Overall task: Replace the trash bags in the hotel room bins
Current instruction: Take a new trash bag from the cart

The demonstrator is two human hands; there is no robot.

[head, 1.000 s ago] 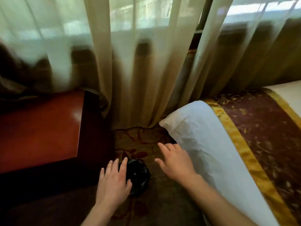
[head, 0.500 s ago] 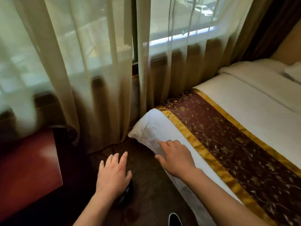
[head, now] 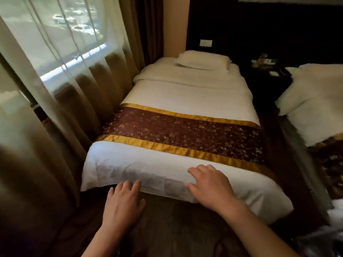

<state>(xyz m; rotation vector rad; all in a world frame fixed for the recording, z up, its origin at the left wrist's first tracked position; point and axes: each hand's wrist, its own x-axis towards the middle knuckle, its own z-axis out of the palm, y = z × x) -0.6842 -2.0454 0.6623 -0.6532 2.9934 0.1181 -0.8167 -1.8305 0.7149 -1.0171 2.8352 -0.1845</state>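
Note:
No bin or trash bag shows in the head view. My left hand (head: 123,204) hovers palm down over the dark carpet just in front of the bed's foot, fingers spread and holding nothing. My right hand (head: 210,184) is out over the white sheet at the foot of the bed (head: 185,93), fingers loosely extended and empty; whether it touches the sheet cannot be told.
A brown and gold runner (head: 185,134) crosses the bed. Sheer and beige curtains (head: 61,101) hang along the left, close to the bed's side. A second bed (head: 315,101) stands at the right, with a dark nightstand (head: 269,71) between the two. Carpet lies underfoot.
The view has swung right and up, away from the red-brown table and the black bag on the floor, which have left the view. Both hands stay out in front, empty.

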